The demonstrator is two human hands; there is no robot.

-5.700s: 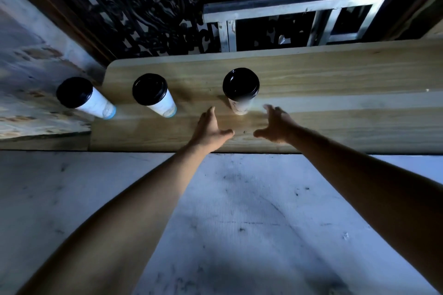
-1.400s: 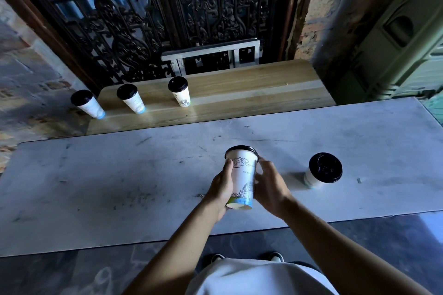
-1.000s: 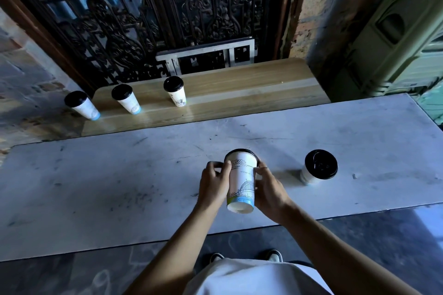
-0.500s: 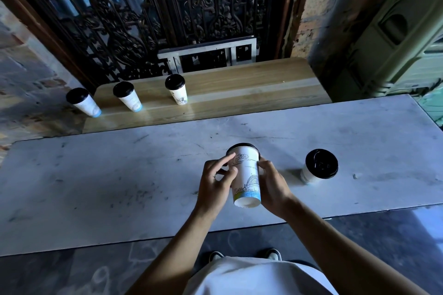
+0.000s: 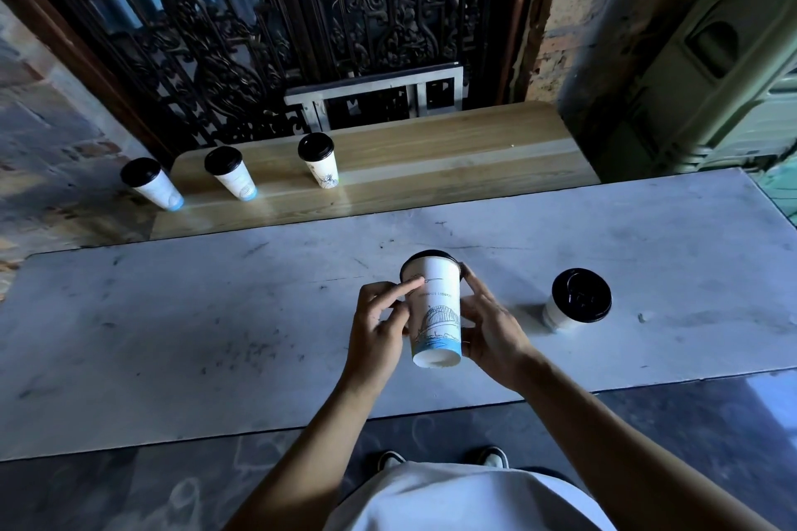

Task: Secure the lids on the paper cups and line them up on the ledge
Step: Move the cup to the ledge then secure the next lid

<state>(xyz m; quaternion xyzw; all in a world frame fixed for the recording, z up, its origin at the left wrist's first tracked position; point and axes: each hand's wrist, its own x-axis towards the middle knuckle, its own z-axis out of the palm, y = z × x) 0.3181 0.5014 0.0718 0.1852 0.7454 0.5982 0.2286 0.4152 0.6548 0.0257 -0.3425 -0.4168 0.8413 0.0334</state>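
A white paper cup (image 5: 435, 310) with a bridge drawing and a black lid is tilted away from me above the marble counter (image 5: 215, 315), its base towards me. My right hand (image 5: 491, 328) grips its right side, fingertips near the lid rim. My left hand (image 5: 381, 323) holds its left side, index finger stretched across the cup wall. Another lidded cup (image 5: 575, 302) stands on the counter to the right. Three lidded cups (image 5: 151, 183) (image 5: 230, 172) (image 5: 319, 160) stand in a row on the left of the wooden ledge (image 5: 453, 160).
Behind the ledge rise a dark ornate iron grille (image 5: 280, 22) and a small metal frame (image 5: 379, 95). A brick wall and green panel fill the far right. My shoes (image 5: 494, 456) show below the counter's near edge.
The cup has tipped further away from me between my hands. My left index finger has stretched out over the cup wall. The cups on the ledge and counter stay put.
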